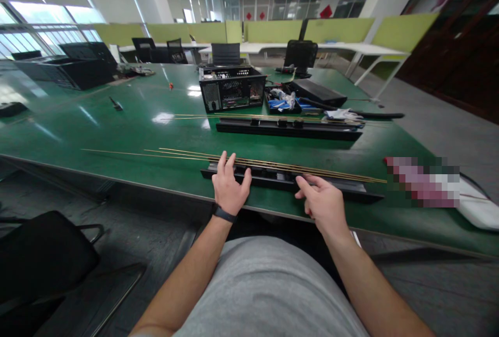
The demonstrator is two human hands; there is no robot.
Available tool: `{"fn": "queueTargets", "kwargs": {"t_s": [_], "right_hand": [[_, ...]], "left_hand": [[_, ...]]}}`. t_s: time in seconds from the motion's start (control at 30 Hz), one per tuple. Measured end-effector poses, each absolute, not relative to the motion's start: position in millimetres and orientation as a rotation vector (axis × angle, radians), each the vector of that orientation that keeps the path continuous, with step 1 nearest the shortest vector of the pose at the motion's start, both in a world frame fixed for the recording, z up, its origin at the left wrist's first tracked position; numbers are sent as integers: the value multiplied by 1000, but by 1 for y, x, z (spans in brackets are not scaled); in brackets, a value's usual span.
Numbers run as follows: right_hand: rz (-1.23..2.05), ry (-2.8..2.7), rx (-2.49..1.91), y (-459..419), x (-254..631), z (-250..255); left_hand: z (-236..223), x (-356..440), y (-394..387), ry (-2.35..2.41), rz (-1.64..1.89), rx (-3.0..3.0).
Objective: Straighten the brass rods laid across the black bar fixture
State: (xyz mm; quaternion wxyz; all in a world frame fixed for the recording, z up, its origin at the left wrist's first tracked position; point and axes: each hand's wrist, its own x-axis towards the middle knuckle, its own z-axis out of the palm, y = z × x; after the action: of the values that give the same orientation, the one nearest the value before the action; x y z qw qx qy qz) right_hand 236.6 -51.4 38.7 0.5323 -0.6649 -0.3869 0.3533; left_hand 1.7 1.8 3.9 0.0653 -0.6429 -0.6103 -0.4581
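A long black channel-shaped rail [335,189] lies along the table's near edge, with small dark pieces inside it. Several thin brass-coloured rods [268,164] rest lengthwise along its far side and stick out well past its left end. My left hand [231,183], a dark band on its wrist, is spread over the rail's left part, fingertips by the rods. Bent fingers of my right hand [322,202] meet the rail right of its middle, tips close together at a small dark piece; what they hold, if anything, is hidden.
A second black rail [288,129] with rods lies farther back. Behind it stand an open computer case [232,90] and a black tray [273,107] with blue-white gloves. More gloves [343,116] lie beside it. At right is a blurred-out reddish item [421,181]; at left, a chair [47,254].
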Motion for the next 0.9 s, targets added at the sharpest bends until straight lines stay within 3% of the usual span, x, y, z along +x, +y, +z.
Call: {"fn": "queueTargets", "kwargs": {"t_s": [0.17,0.3,0.9], "right_hand": [[255,-1269,-1859,-45,230,32],[37,-1338,-1896,-46,230,28],[-135,-1201,-1996,-51,256,26]], "left_hand": [[4,2,2,-1831,-1394,-1935],[4,3,1,-1836,-1391,-1932],[4,3,2,-1842,-1389,-1943]]}}
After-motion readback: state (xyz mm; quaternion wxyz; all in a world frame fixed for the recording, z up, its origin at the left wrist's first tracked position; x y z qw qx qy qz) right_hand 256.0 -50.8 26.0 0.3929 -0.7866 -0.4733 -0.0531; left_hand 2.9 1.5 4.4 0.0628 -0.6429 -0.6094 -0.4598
